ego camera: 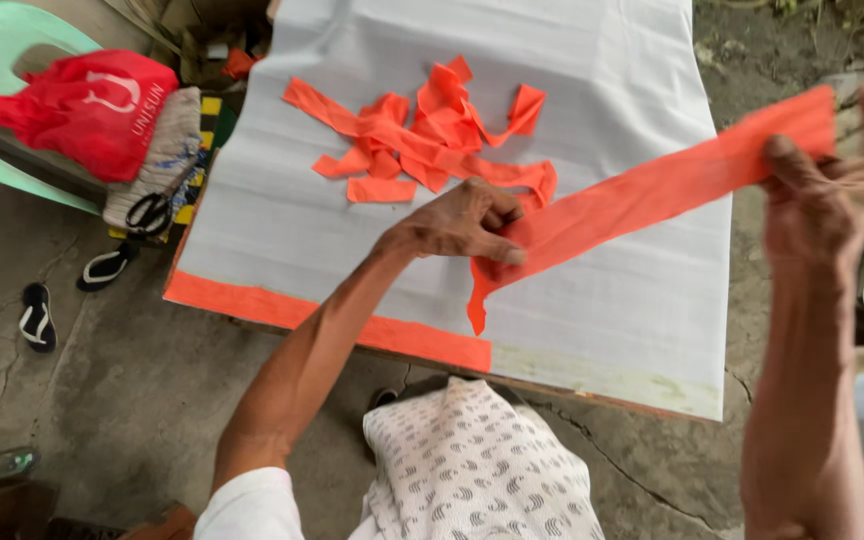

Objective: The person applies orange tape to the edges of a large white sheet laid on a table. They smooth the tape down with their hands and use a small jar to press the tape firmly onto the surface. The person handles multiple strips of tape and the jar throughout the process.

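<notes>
An orange fabric strip [652, 195] is stretched between two hands over a white-covered surface [612, 330].

The left hand [462, 222] is curled, pinching the strip's lower end; the raised right hand [832, 185] is pinching its upper end.

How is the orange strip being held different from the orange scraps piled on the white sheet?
The held strip is one long piece, pulled out between the left hand and right hand; the scraps are many shorter pieces in a loose, tangled heap. The strip's right end is lifted off the white sheet; the scraps lie on it, untouched. Both are the same bright orange.
</notes>
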